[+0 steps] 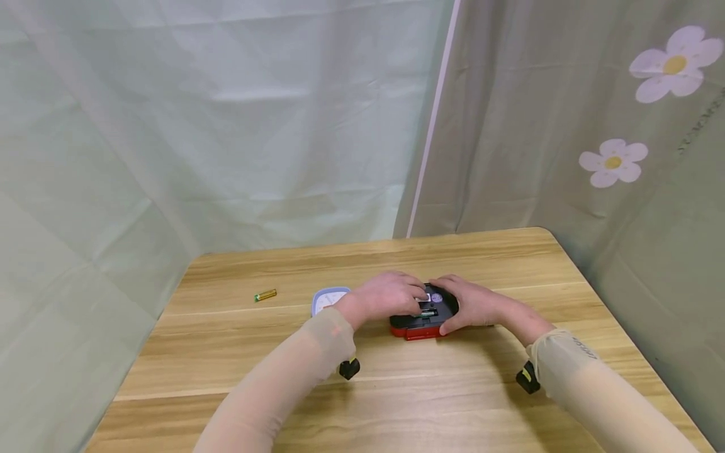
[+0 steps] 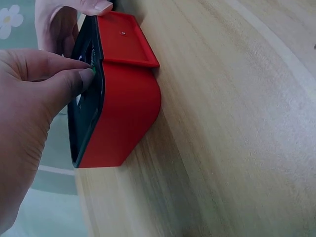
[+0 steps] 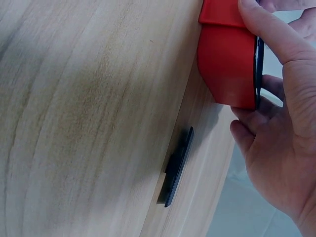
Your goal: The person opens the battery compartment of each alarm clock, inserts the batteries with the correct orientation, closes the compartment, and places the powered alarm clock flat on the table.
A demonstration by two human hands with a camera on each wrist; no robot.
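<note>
A red device with a black back [image 1: 403, 322] lies on the table, its black face up and a battery slot showing in it. My right hand [image 1: 474, 303] grips its right end, thumb on the near red side and fingers round the far edge. My left hand [image 1: 391, 294] reaches over the left part of the black face. In the left wrist view, thumb and forefinger of that hand pinch a battery at the slot; only its green end [image 2: 93, 71] shows between the fingertips. The rest is hidden by the fingers.
A loose gold-and-green battery [image 1: 265, 295] lies on the wooden table [image 1: 238, 352] at the left. Behind my left wrist sits a blue-rimmed white thing [image 1: 330, 297], partly covered. A flat black cover [image 3: 177, 168] lies beside the device, past my right hand. Curtains [image 1: 306, 126] hang behind.
</note>
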